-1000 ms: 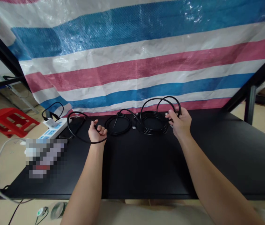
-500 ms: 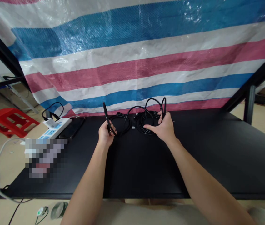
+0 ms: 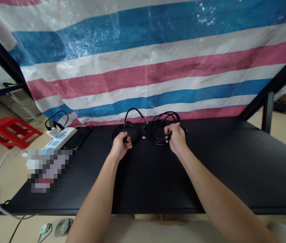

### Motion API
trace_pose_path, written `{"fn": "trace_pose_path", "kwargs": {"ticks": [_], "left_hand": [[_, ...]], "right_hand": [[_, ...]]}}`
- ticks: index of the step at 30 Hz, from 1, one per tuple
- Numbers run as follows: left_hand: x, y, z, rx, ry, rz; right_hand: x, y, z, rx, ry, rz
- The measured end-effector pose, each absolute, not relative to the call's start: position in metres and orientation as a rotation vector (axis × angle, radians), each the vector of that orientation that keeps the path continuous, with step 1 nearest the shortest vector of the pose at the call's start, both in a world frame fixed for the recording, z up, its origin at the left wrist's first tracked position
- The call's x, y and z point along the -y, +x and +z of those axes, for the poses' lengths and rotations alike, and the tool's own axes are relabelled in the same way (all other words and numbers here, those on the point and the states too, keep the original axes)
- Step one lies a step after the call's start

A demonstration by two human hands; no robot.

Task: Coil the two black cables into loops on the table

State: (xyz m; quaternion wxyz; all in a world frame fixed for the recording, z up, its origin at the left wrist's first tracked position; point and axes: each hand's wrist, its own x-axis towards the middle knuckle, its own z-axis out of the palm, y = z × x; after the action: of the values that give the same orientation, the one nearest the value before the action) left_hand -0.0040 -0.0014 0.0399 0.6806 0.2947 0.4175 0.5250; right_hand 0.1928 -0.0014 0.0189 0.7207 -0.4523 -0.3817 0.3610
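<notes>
Two coils of black cable lie near the back of the black table. My left hand [image 3: 120, 145] is closed on a strand at the front of the left cable coil [image 3: 138, 135], and from it a loop of cable [image 3: 133, 108] arches up and over toward the right coil. At the front right of the right cable coil [image 3: 155, 136], my right hand [image 3: 175, 136] has its fingers curled around a piece of black cable. A small white tag [image 3: 143, 137] shows between the coils.
On the left stand a white power strip [image 3: 68, 135] with a plugged-in adapter and a dark phone [image 3: 78, 138]. A blurred-out patch covers something in front of them. A striped plastic sheet [image 3: 145, 74] hangs behind the table [image 3: 153, 182]. A red stool [image 3: 11, 131] is on the floor, left.
The raised loop at my left hand has come down, and a new arch of cable rises from that hand. My right hand has lowered its loops onto the right coil and closed its fingers.
</notes>
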Motion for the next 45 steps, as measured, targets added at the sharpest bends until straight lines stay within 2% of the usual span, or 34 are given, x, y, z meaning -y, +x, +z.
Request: {"fn": "trace_pose_path", "kwargs": {"ticks": [5,8,13,18,23,26,31,34,40,45], "left_hand": [[0.007,0.010,0.032,-0.947,0.737,1.060],[0.006,0.012,0.029,-0.960,0.772,1.101],[0.003,0.009,0.028,-0.972,0.868,1.100],[0.010,0.017,0.028,-0.822,0.880,1.081],[0.016,0.024,0.024,-0.669,0.860,1.062],[0.013,0.024,0.020,-0.704,0.785,1.165],[0.006,0.020,0.019,-0.775,0.701,1.404],[0.003,0.016,0.021,-0.801,0.703,1.514],[-0.009,0.001,0.021,-0.992,0.778,1.648],[-0.023,-0.015,0.015,-1.286,0.922,1.696]], "right_hand": [[0.014,0.174,0.014,1.122,-1.082,0.639],[0.019,0.167,0.016,1.113,-1.141,0.588],[0.016,0.174,0.027,0.854,-0.966,0.844],[0.020,0.182,0.038,0.837,-0.715,1.160],[0.020,0.173,0.033,0.848,-0.748,1.253],[0.017,0.165,0.024,0.816,-0.991,1.154],[0.015,0.160,0.011,0.950,-1.343,0.666],[0.016,0.159,0.010,1.078,-1.461,0.495],[0.007,0.144,0.031,1.504,-1.873,0.321],[-0.016,0.122,0.047,1.716,-2.089,0.344]]}}
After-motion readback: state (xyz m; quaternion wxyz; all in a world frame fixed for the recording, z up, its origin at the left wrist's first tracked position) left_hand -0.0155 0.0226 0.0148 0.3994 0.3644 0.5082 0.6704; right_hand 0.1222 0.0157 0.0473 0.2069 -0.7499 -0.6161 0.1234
